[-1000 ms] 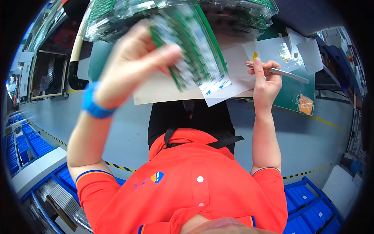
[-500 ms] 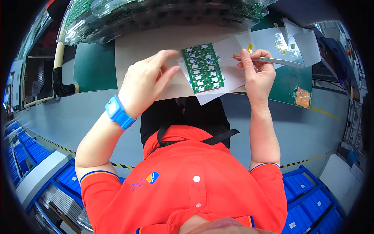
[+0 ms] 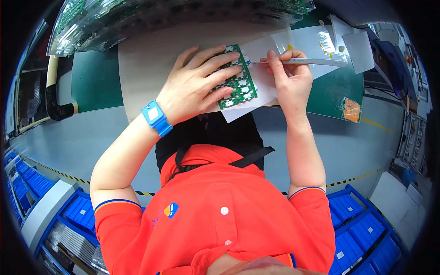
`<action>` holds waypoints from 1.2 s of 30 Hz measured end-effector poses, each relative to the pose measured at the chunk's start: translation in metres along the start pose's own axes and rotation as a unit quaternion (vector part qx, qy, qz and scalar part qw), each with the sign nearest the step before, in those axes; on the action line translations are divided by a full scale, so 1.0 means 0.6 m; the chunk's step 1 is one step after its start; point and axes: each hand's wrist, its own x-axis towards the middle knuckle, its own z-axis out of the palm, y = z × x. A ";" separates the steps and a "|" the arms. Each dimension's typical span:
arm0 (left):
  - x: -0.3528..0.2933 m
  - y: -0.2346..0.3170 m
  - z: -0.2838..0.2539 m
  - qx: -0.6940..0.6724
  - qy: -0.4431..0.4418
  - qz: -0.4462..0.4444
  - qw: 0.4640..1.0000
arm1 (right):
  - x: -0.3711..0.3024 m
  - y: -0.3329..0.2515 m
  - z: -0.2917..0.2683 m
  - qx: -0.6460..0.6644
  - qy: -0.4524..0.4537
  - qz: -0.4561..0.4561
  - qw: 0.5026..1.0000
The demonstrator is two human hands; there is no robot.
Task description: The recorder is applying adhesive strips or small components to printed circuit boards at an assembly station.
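Left hand (image 3: 195,85): fingers spread, palm down, laid over the green board (image 3: 246,90). Thumb on its lower left part, index and middle reaching about mid-width, the other two over its upper left. Not gripping it by the edges — just fingers flat across it. Lower right part stayed uncovered, small white blocks visible there.

Right hand (image 3: 293,80): thumb and fingers pinched on the tweezers (image 3: 321,61). Tip pointed left, just beside the board's upper right edge. Couldn't tell whether the tip held anything — too small.

Board lay on white paper (image 3: 266,94), one corner of which stuck out past the near table edge. Beige sheet (image 3: 146,57) under that, green mat (image 3: 94,85) at both sides. Yellow bit (image 3: 289,46) just beyond the right hand; more on the clear film farther right. Stacked clear trays (image 3: 137,20) with green boards along the far side.

Versus half a second earlier: left hand was left of the board, off it; now on it. Tweezers tip had closed in on the board's edge. A second earlier the left hand had the board raised and blurred; right hand had the tweezers throughout.
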 end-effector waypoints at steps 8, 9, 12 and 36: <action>-0.003 0.003 0.002 -0.005 0.014 -0.016 1.000 | 0.009 -0.003 -0.003 0.004 -0.028 0.013 1.000; -0.003 0.003 0.003 -0.006 0.015 -0.019 1.000 | 0.010 -0.002 -0.002 0.015 -0.030 0.011 0.999; -0.002 0.003 0.003 -0.009 0.014 -0.021 1.000 | 0.014 -0.003 -0.004 0.018 -0.036 0.019 0.999; -0.026 0.016 -0.010 -0.073 0.052 -0.040 0.995 | 0.000 -0.032 0.026 0.118 0.012 -0.002 0.993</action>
